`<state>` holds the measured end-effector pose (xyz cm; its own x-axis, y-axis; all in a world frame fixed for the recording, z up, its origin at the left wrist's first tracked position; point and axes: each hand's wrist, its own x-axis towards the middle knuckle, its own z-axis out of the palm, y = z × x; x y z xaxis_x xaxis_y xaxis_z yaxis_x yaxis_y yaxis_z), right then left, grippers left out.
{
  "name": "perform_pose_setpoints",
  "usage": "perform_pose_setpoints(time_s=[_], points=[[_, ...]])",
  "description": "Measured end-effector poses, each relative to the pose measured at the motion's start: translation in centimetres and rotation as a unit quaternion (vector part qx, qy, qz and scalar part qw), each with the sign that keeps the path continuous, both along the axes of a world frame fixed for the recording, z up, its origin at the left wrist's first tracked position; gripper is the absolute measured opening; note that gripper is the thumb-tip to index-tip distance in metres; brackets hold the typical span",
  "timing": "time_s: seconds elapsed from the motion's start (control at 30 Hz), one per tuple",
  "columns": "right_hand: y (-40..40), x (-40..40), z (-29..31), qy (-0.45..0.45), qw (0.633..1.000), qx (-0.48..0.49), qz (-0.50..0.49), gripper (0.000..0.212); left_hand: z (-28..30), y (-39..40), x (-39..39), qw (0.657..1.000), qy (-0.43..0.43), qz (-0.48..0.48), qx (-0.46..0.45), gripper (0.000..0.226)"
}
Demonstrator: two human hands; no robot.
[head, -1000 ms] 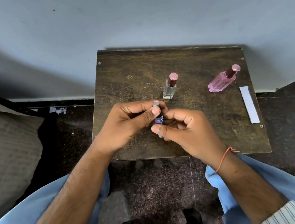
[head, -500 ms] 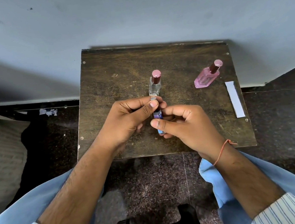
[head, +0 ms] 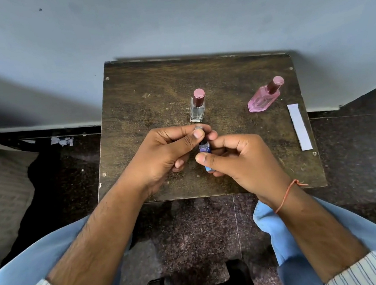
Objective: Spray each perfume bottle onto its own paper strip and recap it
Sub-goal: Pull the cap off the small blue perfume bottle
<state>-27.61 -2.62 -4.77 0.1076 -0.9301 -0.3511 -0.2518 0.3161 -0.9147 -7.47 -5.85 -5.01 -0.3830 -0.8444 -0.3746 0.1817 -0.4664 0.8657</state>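
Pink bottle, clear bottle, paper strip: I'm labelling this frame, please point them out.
pink bottle [head: 263,100]: head view, on its pink body.
clear bottle [head: 197,112]: head view, on its glass body.
paper strip [head: 299,127]: head view, mid-strip.

Soft, even daylight, faint shadows, sharp centre, wide-angle bending and slight blur toward the edges.

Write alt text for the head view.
Over a small wooden table, the left hand pinches the cap of a small blue perfume bottle while the right hand grips its body. Behind stand a clear bottle, a pink bottle and a paper strip.
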Motion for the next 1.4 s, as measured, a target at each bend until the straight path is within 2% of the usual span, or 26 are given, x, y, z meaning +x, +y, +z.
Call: perform_pose_setpoints(time_s=[0.1,0.13,0.3,0.47,0.53,0.6,0.7,0.77,0.97,1.07,1.13,1.23,1.3,1.4], points=[[0.2,0.2,-0.3,0.044,0.998,-0.036,0.007,0.036,0.1,0.2,0.2,1.000,-0.004,0.013,-0.014,0.024],[0.2,0.3,-0.2,0.043,0.998,-0.036,0.009,0.036,0.1,0.3,0.3,1.000,-0.006,0.014,-0.021,0.024],[0.1,0.8,0.6,-0.060,0.996,0.057,0.027,0.018,0.1,0.5,1.3,0.999,-0.017,-0.006,-0.032,0.026],[0.1,1.2,1.2,-0.129,0.984,0.118,0.029,0.029,0.2,0.4,1.8,1.000,-0.003,-0.018,-0.023,0.024],[0.0,1.3,1.1,-0.111,0.990,0.088,0.024,0.020,0.4,0.6,1.6,0.999,-0.006,-0.012,-0.029,0.023],[0.1,1.3,0.5,-0.055,0.998,0.035,0.017,0.013,0.6,0.5,1.6,0.999,0.002,0.014,-0.032,0.022],[0.6,1.5,-0.7,0.037,0.999,-0.017,0.023,0.017,0.8,-0.7,2.8,0.997,0.009,0.069,-0.038,0.027],[0.8,1.6,-1.0,0.028,0.999,-0.004,0.019,0.014,0.9,-1.3,3.7,0.994,-0.010,0.085,-0.064,0.028],[0.4,1.7,-0.6,0.010,1.000,0.001,0.009,0.014,1.2,-1.2,3.8,0.977,-0.145,0.094,-0.124,0.024],[0.3,1.6,-0.5,-0.002,1.000,0.007,0.004,0.018,0.4,-1.4,4.9,0.929,-0.287,0.057,-0.226,0.027],[0.3,1.4,-0.5,-0.002,1.000,0.002,0.004,0.023,0.0,-1.4,5.4,0.896,-0.358,0.033,-0.259,0.028],[0.2,1.2,-0.6,-0.014,1.000,0.001,-0.018,0.029,-0.3,-1.3,5.7,0.875,-0.394,0.023,-0.278,0.029],[0.2,1.1,-0.6,-0.008,1.000,-0.010,-0.022,0.033,-0.8,-1.2,5.7,0.842,-0.456,0.008,-0.289,0.029],[0.2,0.8,-1.0,-0.007,1.000,-0.013,-0.024,0.038,-1.0,-0.9,5.7,0.815,-0.520,0.001,-0.256,0.027]])
